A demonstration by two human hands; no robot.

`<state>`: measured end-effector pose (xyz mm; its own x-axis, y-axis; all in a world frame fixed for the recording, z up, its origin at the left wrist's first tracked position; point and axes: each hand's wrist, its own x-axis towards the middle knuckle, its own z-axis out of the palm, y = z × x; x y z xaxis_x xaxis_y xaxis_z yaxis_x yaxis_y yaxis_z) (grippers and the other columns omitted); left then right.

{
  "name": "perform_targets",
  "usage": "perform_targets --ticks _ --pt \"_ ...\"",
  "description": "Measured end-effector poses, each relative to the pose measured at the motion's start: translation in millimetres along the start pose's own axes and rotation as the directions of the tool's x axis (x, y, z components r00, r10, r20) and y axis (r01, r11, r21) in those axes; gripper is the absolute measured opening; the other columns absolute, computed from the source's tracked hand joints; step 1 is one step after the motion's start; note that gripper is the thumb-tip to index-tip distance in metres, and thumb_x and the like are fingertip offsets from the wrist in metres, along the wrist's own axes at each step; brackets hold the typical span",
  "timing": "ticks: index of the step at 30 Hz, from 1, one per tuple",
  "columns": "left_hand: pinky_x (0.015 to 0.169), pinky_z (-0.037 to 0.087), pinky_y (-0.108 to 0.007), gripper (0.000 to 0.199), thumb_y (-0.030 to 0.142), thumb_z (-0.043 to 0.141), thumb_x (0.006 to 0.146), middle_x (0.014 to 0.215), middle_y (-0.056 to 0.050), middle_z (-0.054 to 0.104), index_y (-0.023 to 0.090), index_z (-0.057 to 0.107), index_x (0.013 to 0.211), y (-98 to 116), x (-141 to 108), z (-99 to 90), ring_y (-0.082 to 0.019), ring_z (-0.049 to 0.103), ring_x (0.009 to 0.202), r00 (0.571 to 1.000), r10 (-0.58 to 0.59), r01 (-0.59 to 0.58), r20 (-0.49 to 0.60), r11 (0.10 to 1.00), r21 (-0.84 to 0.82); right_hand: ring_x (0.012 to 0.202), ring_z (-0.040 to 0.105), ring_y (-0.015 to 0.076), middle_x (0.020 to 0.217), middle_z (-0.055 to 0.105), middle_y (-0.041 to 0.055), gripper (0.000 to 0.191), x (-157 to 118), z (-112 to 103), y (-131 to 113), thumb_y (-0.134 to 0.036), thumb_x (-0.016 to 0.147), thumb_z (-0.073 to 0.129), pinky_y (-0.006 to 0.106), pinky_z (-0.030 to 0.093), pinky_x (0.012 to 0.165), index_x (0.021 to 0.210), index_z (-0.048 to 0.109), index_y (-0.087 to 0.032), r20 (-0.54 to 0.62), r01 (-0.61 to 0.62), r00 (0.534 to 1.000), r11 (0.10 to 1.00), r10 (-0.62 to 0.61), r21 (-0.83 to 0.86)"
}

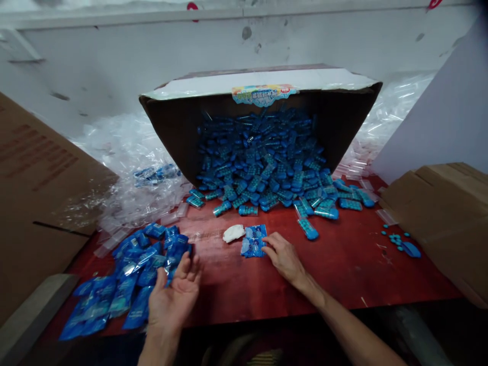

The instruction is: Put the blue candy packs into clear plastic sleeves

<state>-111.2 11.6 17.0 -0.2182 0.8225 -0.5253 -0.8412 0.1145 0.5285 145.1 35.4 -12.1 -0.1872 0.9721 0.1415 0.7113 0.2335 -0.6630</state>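
Tabletop (354, 272) lies open front right (blue packets (124, 295) block left, tubes (263, 175) block behind)

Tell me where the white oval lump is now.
In the head view, this lump is near the centre, on the red tabletop, just left of the flat blue packet by the right hand.

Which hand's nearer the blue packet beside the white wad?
Right. Right hand is at the right edge of the blue packet; left hand is apart, to its lower left.
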Motion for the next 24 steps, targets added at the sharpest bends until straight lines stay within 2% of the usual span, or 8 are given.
perform_targets --ticks 3,7,11,13,15,17,20,24 --pt "0.071 0.049 -0.037 0.019 0.019 0.043 0.079 0.062 -0.006 0.066 0.012 0.060 0.082 -24.1 -5.1 5.8 -0.020 0.064 0.071 0.989 -0.151 0.149 0.003 0.978 0.148 0.081 0.052 0.0186 0.084 0.058 0.0045 0.012 10.7 18.8 -1.8 -0.022 0.081 0.048 0.029 0.039 0.069 0.085 0.059 -0.021 0.002 -0.013 1.000 0.959 0.014 -0.282" --pt "0.062 0.048 -0.029 0.009 0.018 0.056 0.071 0.054 -0.002 0.062 0.014 0.059 0.078 -75.2 -15.0 19.4 -0.015 0.061 0.054 0.964 -0.266 0.247 -0.004 0.890 0.382 0.080 0.051 0.0199 0.081 0.059 0.0061 0.018 13.4 32.3 -2.1 -0.017 0.083 0.041 0.031 0.036 0.070 0.076 0.057 -0.020 -0.013 -0.018 1.000 0.933 0.014 -0.360" --pt "0.047 0.040 -0.022 0.021 0.029 0.062 0.066 0.055 -0.001 0.061 0.013 0.059 0.079 -105.4 -17.6 23.8 -0.009 0.051 0.040 0.976 -0.202 0.130 0.079 0.834 0.537 0.077 0.051 0.0194 0.081 0.059 0.0062 0.014 13.2 28.8 1.6 -0.020 0.082 0.043 0.030 0.035 0.067 0.078 0.056 -0.019 -0.003 0.017 1.000 0.929 -0.019 -0.370" --pt "0.052 0.041 -0.025 0.021 0.032 0.062 0.066 0.061 -0.003 0.062 0.015 0.060 0.078 -105.4 -12.3 25.7 -0.012 0.054 0.048 0.983 -0.049 -0.073 0.176 0.778 0.624 0.076 0.052 0.0191 0.081 0.059 0.0056 0.011 12.7 27.4 5.8 -0.023 0.081 0.044 0.029 0.036 0.064 0.081 0.055 -0.020 0.003 0.047 0.999 0.931 -0.049 -0.362" --pt "0.073 0.042 -0.032 0.019 0.030 0.059 0.068 0.079 -0.008 0.065 0.018 0.062 0.082 -94.8 -0.8 28.8 -0.020 0.058 0.076 0.922 0.169 -0.377 0.349 0.600 0.706 0.075 0.052 0.0185 0.078 0.058 0.0041 0.011 11.5 29.3 12.0 -0.024 0.082 0.043 0.027 0.036 0.062 0.080 0.054 -0.021 0.009 0.092 0.995 0.927 -0.095 -0.363" --pt "0.095 0.026 -0.039 0.020 0.026 0.057 0.070 0.103 -0.010 0.060 0.021 0.062 0.089 -76.2 16.4 30.9 -0.027 0.044 0.108 0.802 0.329 -0.591 0.499 0.314 0.743 0.072 0.053 0.0178 0.073 0.057 0.0032 0.016 9.9 34.2 19.3 -0.022 0.082 0.040 0.027 0.037 0.062 0.074 0.053 -0.021 0.004 0.115 0.993 0.928 -0.121 -0.355" --pt "0.101 0.003 -0.046 0.028 0.024 0.057 0.069 0.119 -0.012 0.051 0.021 0.060 0.096 -45.7 44.8 25.0 -0.031 0.024 0.123 0.721 0.406 -0.602 0.562 -0.035 0.798 0.066 0.053 0.0184 0.067 0.055 0.0029 0.021 7.5 42.6 29.1 -0.024 0.084 0.038 0.029 0.037 0.060 0.068 0.051 -0.022 0.002 0.132 0.990 0.913 -0.142 -0.386" --pt "0.101 0.003 -0.046 0.037 0.028 0.054 0.071 0.127 -0.016 0.043 0.017 0.056 0.106 -24.9 62.9 -1.9 -0.032 0.020 0.125 0.706 0.374 -0.539 0.601 -0.267 0.799 0.069 0.054 0.0204 0.074 0.056 0.0049 0.018 6.5 47.6 35.7 -0.034 0.083 0.039 0.030 0.038 0.059 0.084 0.053 -0.021 -0.010 0.175 0.981 0.900 -0.195 -0.400"
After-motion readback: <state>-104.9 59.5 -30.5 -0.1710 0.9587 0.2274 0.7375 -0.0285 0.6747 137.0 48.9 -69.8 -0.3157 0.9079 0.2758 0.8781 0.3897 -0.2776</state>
